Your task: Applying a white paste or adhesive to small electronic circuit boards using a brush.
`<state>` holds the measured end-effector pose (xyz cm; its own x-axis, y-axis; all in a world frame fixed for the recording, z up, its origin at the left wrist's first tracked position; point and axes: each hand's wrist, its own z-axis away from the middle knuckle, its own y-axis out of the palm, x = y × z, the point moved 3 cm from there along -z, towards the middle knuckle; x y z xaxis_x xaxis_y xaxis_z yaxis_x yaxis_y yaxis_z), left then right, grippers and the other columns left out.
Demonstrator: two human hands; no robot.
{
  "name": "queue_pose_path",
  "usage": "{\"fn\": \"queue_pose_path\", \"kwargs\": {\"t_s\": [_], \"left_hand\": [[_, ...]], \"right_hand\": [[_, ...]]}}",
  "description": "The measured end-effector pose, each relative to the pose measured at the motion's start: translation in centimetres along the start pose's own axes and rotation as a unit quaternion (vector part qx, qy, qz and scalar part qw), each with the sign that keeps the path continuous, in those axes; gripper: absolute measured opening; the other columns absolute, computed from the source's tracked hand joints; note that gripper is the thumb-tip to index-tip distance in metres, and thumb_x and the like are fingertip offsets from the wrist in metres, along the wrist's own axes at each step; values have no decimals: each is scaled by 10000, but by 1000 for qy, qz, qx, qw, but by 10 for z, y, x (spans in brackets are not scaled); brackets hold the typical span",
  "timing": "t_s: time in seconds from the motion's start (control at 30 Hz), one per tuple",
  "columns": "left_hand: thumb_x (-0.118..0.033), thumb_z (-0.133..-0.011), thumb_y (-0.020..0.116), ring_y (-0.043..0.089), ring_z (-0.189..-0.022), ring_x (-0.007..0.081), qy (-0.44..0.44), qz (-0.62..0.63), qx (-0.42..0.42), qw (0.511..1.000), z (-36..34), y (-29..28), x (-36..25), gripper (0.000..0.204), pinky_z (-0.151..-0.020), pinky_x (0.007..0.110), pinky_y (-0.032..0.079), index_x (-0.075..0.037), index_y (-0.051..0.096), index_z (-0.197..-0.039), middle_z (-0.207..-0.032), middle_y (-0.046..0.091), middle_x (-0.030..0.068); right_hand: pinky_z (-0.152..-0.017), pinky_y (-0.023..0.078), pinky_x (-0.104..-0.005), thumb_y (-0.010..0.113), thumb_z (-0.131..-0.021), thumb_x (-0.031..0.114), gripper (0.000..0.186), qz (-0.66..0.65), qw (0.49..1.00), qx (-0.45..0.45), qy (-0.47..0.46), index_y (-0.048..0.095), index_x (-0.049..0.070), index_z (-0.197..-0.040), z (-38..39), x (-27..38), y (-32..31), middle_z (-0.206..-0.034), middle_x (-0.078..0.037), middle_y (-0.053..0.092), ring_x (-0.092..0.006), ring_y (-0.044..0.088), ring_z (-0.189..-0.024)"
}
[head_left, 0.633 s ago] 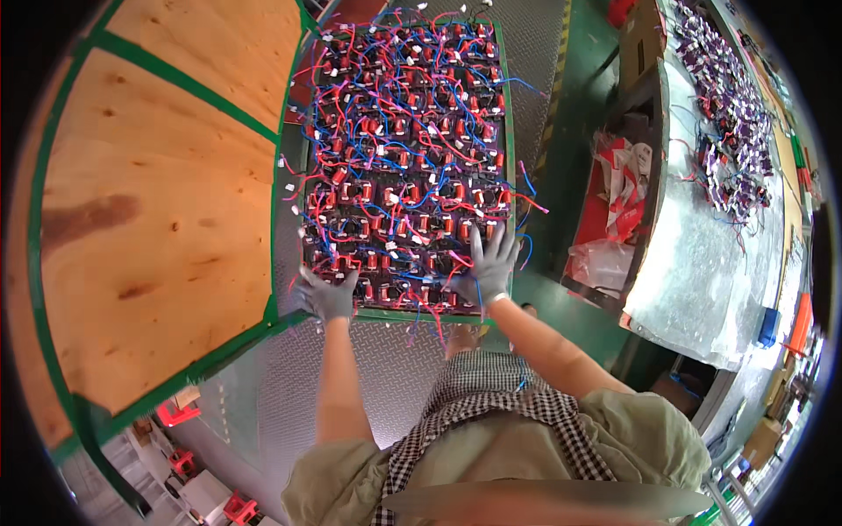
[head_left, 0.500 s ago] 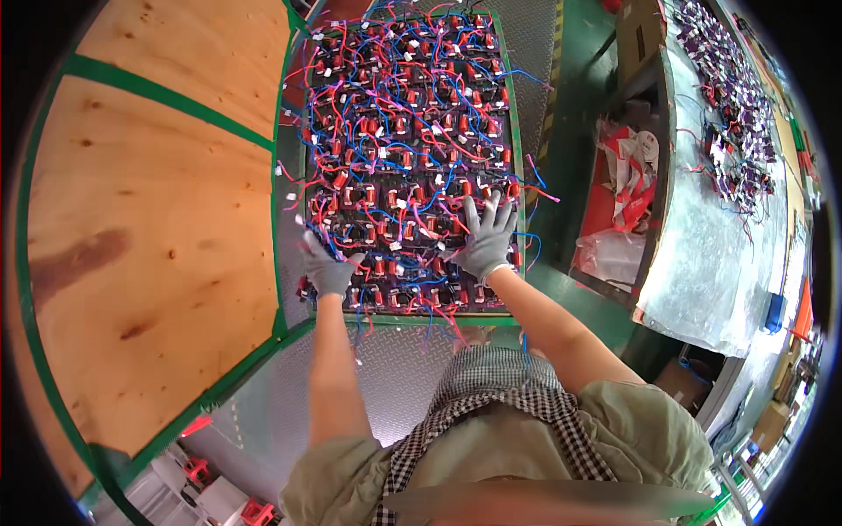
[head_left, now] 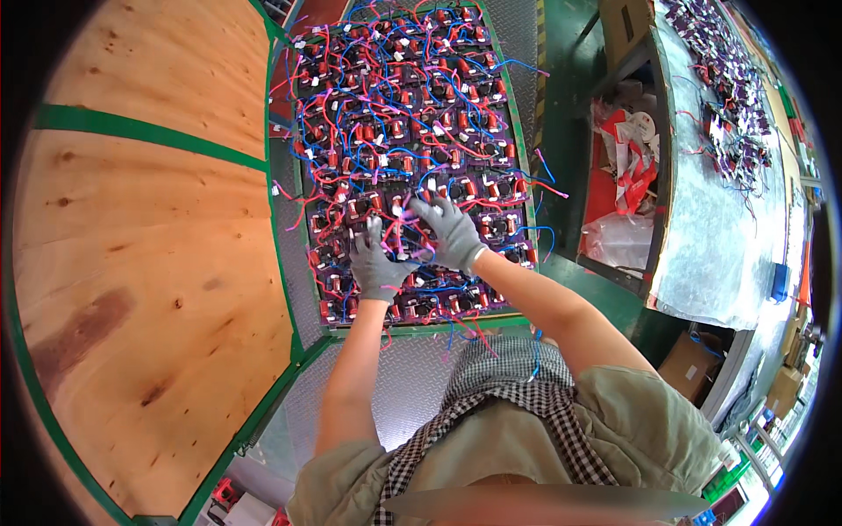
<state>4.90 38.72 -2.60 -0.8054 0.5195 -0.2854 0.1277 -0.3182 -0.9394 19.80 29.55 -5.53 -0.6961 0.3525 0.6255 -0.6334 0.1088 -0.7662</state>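
Rows of small circuit boards (head_left: 399, 131) with red copper coils and red, blue and pink wires cover a green-edged platform (head_left: 421, 329). My left hand (head_left: 377, 270), in a grey glove, rests low over the boards, its thumb apart from its raised fingers. To its right, my right hand (head_left: 453, 235), gloved alike, reaches leftward with bent, spread fingers. Between the two hands lies a tangle of pink wires (head_left: 402, 232) that the fingertips are near. No grip on a wire or board is visible. The palms hide the boards beneath them.
A large plywood panel (head_left: 149, 263) with green edging stands at the left. On the right, a metal-topped bench (head_left: 702, 245) carries a pile of similar wired boards (head_left: 737, 131). Under it sits a bin (head_left: 618, 188) with red and white packaging.
Both hands have moved closer together over the middle of the near rows; the left went right and the right went left. The view has shifted slightly. The right fingers are more bent.
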Motion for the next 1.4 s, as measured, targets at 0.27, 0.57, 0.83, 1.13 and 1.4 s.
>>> {"fn": "queue_pose_path", "kwargs": {"t_s": [0.27,0.57,0.83,1.13,1.4], "left_hand": [[-438,-542,864,585,-1043,389,94,-33,92,991,-1,1,0,778,-854,458,513,-55,602,-1167,-1282,448,208],[-250,-775,730,614,-1021,390,49,32,-33,998,5,21,28,467,-808,452,530,-130,592,-1204,-1223,549,193],[-32,-925,459,577,-1041,222,167,143,-250,943,-10,-156,-31,396,-935,339,454,49,486,-1312,-1145,602,114],[-118,-840,556,567,-1013,415,250,184,-275,910,16,-276,-133,434,-863,466,444,50,526,-1238,-1101,593,263],[41,-820,462,577,-1061,346,390,240,-217,862,74,-215,-383,446,-932,405,430,70,502,-1263,-1126,593,240]], "right_hand": [[-860,483,-458,828,-592,523,1019,96,990,81,-65,333,304,-1455,29,12,-10,-1280,-141,510,-381,537,-1126],[-631,533,-444,647,-773,240,297,-10,992,-21,-123,597,188,-1061,4,18,5,-1058,-101,603,-336,660,-789],[-705,513,-446,730,-695,191,397,-140,930,-176,-291,640,171,-1081,-14,134,-146,-1003,-107,602,-337,617,-891],[-675,510,-442,696,-735,264,318,-18,877,-311,-365,622,181,-1033,45,178,-305,-966,-100,581,-328,613,-856],[-668,503,-427,704,-737,262,270,31,898,-382,-214,626,167,-977,203,24,-422,-897,-96,580,-312,619,-819]]}}
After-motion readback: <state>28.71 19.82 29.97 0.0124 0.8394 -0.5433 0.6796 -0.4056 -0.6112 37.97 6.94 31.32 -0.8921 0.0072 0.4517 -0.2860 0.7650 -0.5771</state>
